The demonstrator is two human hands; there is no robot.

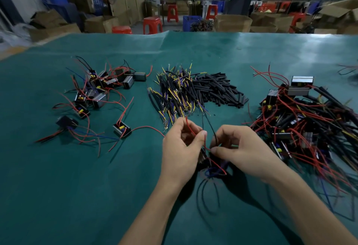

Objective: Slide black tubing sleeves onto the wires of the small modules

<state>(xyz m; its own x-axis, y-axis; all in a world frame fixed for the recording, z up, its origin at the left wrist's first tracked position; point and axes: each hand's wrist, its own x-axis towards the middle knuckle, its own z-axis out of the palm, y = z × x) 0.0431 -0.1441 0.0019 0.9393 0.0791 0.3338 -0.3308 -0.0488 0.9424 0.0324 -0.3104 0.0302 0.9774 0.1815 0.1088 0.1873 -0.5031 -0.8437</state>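
Over the green tabletop (77, 186), the left hand (180, 148) pinches a red wire (190, 128); the right hand (238, 148) pinches a black wire (212, 128) of the small module (203, 157). No legible writing.

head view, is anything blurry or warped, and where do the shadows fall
Head view: the far room and the pile of sleeved modules at the right edge smear with blur; the green table edge bows from wide-angle distortion; both hands, left and right, stay fairly sharp, casting soft shadows toward the viewer.

dim light, blurred, warped edges
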